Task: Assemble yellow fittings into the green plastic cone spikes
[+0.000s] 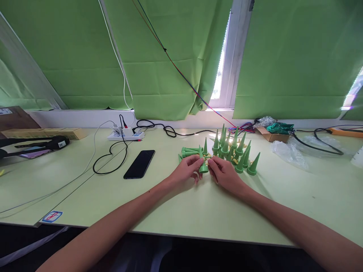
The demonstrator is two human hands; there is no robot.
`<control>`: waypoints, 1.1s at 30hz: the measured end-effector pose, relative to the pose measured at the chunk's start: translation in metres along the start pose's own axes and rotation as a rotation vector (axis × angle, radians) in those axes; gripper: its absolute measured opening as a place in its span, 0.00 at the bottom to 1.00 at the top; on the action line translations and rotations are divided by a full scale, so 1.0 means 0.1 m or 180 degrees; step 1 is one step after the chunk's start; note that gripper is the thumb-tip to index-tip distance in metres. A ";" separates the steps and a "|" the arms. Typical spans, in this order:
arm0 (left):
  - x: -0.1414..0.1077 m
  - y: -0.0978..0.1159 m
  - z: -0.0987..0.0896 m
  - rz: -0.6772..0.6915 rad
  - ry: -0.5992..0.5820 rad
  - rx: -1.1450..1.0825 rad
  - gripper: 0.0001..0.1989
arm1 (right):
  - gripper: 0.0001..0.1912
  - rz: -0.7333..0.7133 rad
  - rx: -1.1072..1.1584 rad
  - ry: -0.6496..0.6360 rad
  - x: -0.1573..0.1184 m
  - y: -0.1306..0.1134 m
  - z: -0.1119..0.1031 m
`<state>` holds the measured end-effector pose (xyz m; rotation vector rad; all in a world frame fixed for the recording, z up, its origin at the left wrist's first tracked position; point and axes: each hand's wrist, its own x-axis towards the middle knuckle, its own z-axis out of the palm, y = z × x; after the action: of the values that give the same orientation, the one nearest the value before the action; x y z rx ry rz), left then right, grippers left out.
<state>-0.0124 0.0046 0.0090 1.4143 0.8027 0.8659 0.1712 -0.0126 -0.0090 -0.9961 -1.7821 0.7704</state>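
L fingers clamped on green cone (203,166), base toward person; R fingertips pinched together beside it, can't tell on what. L hand (187,169) and R hand (225,174) nearly meet over table (176,211), forearms angled in from lower L and lower R, w/ upright cones (239,153) just past R hand and a few lying cones (190,152) behind L hand. Pale green tabletop also has phone (139,164) L of hands, power strip (126,135) & cables toward back, plastic bag (289,154) on R, green blinds (176,56) over window behind.
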 end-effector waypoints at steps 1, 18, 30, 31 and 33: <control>-0.01 0.00 0.00 -0.0069 -0.0093 -0.0035 0.21 | 0.23 -0.0013 -0.0031 0.0008 0.00 0.00 0.00; -0.06 0.02 -0.01 0.0201 -0.0284 0.0536 0.21 | 0.22 -0.0070 -0.0167 -0.0081 0.00 -0.01 0.00; -0.10 0.07 0.02 0.0373 -0.0178 0.0997 0.20 | 0.20 -0.0312 -0.0592 0.0085 0.01 0.00 0.00; -0.11 0.07 0.03 0.0373 -0.0186 0.1012 0.20 | 0.20 -0.0320 -0.0630 0.0100 0.01 0.00 0.00; -0.11 0.08 0.04 0.0367 -0.0183 0.1050 0.20 | 0.21 -0.0344 -0.0664 0.0113 0.01 0.00 0.01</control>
<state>-0.0149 -0.0073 0.0161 1.7822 0.8539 0.8006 0.1704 -0.0116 -0.0092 -1.0320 -1.8967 0.5043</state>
